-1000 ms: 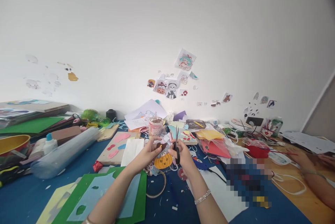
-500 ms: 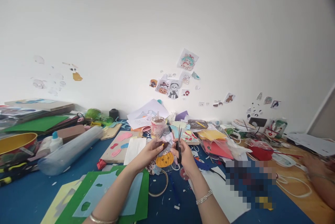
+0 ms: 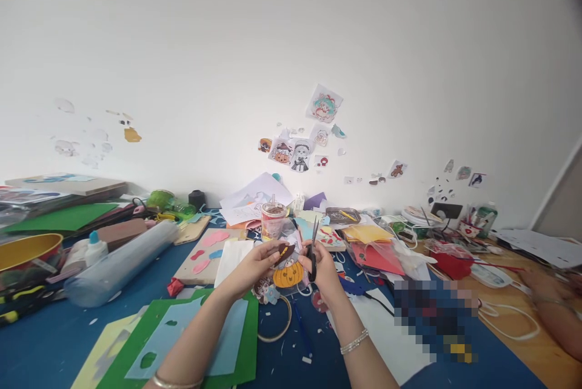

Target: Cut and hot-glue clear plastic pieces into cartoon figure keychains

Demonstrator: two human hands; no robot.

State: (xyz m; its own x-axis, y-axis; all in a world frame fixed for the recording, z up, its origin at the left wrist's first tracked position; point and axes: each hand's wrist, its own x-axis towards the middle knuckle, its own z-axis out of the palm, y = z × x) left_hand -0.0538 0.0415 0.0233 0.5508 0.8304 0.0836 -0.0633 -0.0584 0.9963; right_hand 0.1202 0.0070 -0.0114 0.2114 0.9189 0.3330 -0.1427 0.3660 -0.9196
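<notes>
Between the fingertips of my left hand (image 3: 258, 263) is a brown hat cutout (image 3: 285, 251) with a yellow band. Black scissors (image 3: 313, 243) are held in my right hand (image 3: 324, 263), blades pointing up and away. How far the blades are parted is hard to make out. Just below the hat, between both hands, shows an orange pumpkin cutout (image 3: 288, 275); whether the two are joined I cannot tell. Near my left wrist lies a small cutout figure (image 3: 262, 289) with dark hair. A round hoop (image 3: 290, 322) rests on the blue table nearer to me.
A drink cup with a straw (image 3: 273, 219) stands beyond my hands. Green sheets (image 3: 248, 346) lie front left, a clear plastic roll (image 3: 122, 263) farther left. Red and yellow sheets (image 3: 370, 249) are stacked right. Another person's hand (image 3: 545, 286) is at the right edge.
The brown hat cutout has turned, so its face and yellow band show more. The scissors have tilted slightly right. Both hands stay in nearly the same place.
</notes>
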